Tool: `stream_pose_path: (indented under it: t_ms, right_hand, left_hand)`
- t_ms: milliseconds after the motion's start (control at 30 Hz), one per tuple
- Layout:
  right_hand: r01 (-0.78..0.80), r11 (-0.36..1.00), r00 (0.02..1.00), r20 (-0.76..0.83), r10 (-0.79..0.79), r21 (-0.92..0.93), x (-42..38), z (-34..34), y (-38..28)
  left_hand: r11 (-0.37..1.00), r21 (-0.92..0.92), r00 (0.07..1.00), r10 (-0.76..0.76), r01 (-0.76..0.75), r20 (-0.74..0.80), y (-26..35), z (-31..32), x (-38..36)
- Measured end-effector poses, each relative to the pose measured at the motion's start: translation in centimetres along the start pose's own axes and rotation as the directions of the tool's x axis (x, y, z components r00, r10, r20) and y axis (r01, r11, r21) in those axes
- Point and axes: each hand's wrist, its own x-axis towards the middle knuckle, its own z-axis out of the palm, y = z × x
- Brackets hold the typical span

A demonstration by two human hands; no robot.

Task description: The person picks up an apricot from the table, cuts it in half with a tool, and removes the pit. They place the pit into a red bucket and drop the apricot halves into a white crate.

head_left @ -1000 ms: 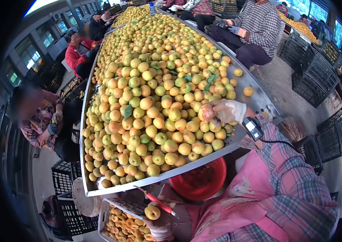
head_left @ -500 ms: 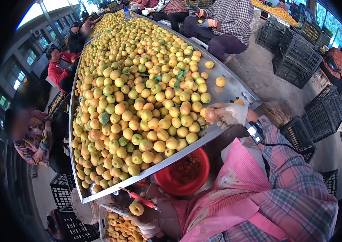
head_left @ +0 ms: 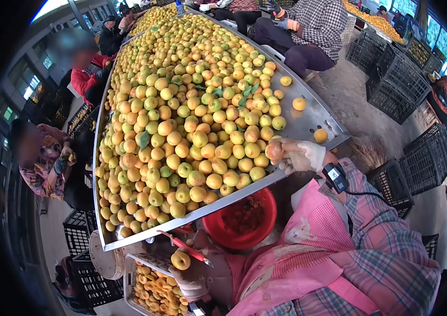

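Note:
My right hand [head_left: 302,156], in a pale glove, is at the near right edge of the metal sorting table [head_left: 313,108]. Its fingertips are closed around a browned, reddish apricot [head_left: 274,151]. Low in the view, my left hand [head_left: 194,279], also gloved, holds a yellow apricot [head_left: 181,260] with a dark dent or hole. A red-handled hand tool [head_left: 192,249] with a metal tip lies across the same hand; its exact kind is hard to make out. Heaped yellow-orange apricots [head_left: 181,126] cover most of the table, with a few green leaves among them.
Below the table edge stands a red basin [head_left: 265,216] with dark reddish scraps. A pale crate [head_left: 128,284] of cut apricots sits under my left hand. Black crates [head_left: 400,68] are stacked at right. Other people sit along both table sides, including one in a checked shirt [head_left: 316,23].
The view has shifted slightly. My right hand has drawn back a little toward the table edge with the browned apricot, uncovering a loose apricot behind it. My left hand keeps its apricot and tool.

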Motion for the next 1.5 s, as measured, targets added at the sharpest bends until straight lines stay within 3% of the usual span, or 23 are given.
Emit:
stream_pose_path:
  t_ms: [33, 100, 200, 367, 433, 467, 567, 700, 767, 833, 900, 967, 1100, 1200, 1233, 1367, 1433, 1467, 1500]
  right_hand:
    - [-0.003, 1.000, 1.000, 0.000, 0.003, -0.002, 0.0, 0.0, 0.1]
    - [0.071, 0.967, 0.995, -0.058, -0.087, -0.246, 0.0, 1.9, -0.4]
    - [0.130, 0.943, 0.981, -0.100, -0.168, -0.307, 0.7, 3.7, 0.5]
    - [0.153, 0.921, 0.985, -0.021, -0.172, -0.357, 1.8, 7.8, 1.3]
    - [0.134, 0.847, 0.985, -0.022, -0.170, -0.514, 2.2, 9.7, 1.7]
    - [0.199, 0.878, 0.979, 0.045, -0.200, -0.434, 2.7, 10.1, 2.3]
    - [0.189, 0.896, 0.982, 0.088, -0.168, -0.401, 3.3, 12.0, 3.5]
    - [0.079, 0.919, 0.989, 0.144, -0.024, -0.386, 4.7, 13.3, 5.7]
    - [0.138, 0.926, 0.978, 0.196, -0.071, -0.351, 5.4, 14.9, 6.7]
    - [0.117, 0.964, 0.960, 0.276, -0.048, -0.237, 6.0, 17.1, 7.3]
    - [0.119, 0.954, 0.947, 0.320, -0.025, -0.276, 7.2, 18.8, 8.3]
    - [0.117, 0.921, 0.936, 0.351, 0.023, -0.372, 8.6, 21.3, 9.0]
    - [0.023, 0.931, 0.889, 0.433, 0.148, -0.365, 12.0, 28.0, 11.2]
    - [0.047, 0.878, 0.784, 0.563, 0.263, -0.476, 15.2, 34.3, 12.1]
    - [0.095, 0.794, 0.803, 0.517, 0.296, -0.601, 15.8, 37.0, 12.1]
    - [0.211, 0.803, 0.736, 0.631, 0.245, -0.558, 19.1, 46.0, 12.7]
    - [0.251, 0.850, 0.683, 0.706, 0.184, -0.464, 20.8, 50.4, 13.4]
    - [0.284, 0.874, 0.639, 0.758, 0.135, -0.395, 21.4, 52.9, 13.6]
    - [0.311, 0.894, 0.590, 0.803, 0.084, -0.323, 22.1, 55.1, 14.2]
  left_hand:
    - [1.000, 0.002, 1.000, -0.005, 0.005, -0.001, 0.0, -0.1, 0.0]
    - [1.000, -0.002, 1.000, -0.008, 0.008, -0.005, 0.1, -0.2, 0.1]
    - [1.000, 0.011, 1.000, 0.006, -0.006, 0.007, 0.1, -0.2, 0.1]
    - [1.000, 0.016, 1.000, 0.004, -0.004, 0.018, 0.3, 0.0, 0.2]
    - [1.000, 0.009, 1.000, 0.012, -0.012, 0.000, 0.6, 0.4, 0.2]
    - [1.000, -0.011, 1.000, 0.007, -0.006, 0.024, 0.7, 0.7, 0.1]
    - [0.999, -0.004, 0.994, 0.039, -0.039, 0.098, 0.8, 0.1, -0.2]
    - [0.997, -0.055, 0.995, 0.063, -0.059, 0.078, 1.0, -0.6, -0.6]
    - [0.990, -0.128, 0.991, 0.079, -0.066, 0.104, 1.2, -0.8, -0.9]
    - [0.988, -0.109, 0.993, 0.111, -0.106, 0.037, 1.9, -0.5, -1.9]
    - [0.979, -0.080, 0.975, 0.173, -0.185, -0.138, 3.1, -1.3, -3.6]
    - [0.959, -0.120, 0.953, 0.229, -0.256, -0.199, 4.5, -4.1, -6.2]
    - [0.907, 0.031, 0.802, 0.388, -0.420, -0.454, 6.6, -11.2, -13.8]
    - [0.883, 0.139, 0.580, 0.405, -0.447, -0.707, 5.1, -18.1, -21.9]
    - [0.876, 0.183, 0.486, 0.408, -0.445, -0.773, 4.2, -20.1, -24.7]
    - [0.905, 0.129, 0.219, 0.233, -0.406, -0.948, -0.5, -23.6, -32.8]
    - [0.887, 0.079, 0.138, 0.158, -0.454, -0.978, -1.9, -23.0, -33.9]
    - [0.941, 0.314, 0.121, 0.329, -0.130, -0.936, -3.3, -23.8, -35.2]
    - [0.494, 0.721, 0.311, 0.673, 0.486, -0.671, -3.2, -22.9, -34.9]
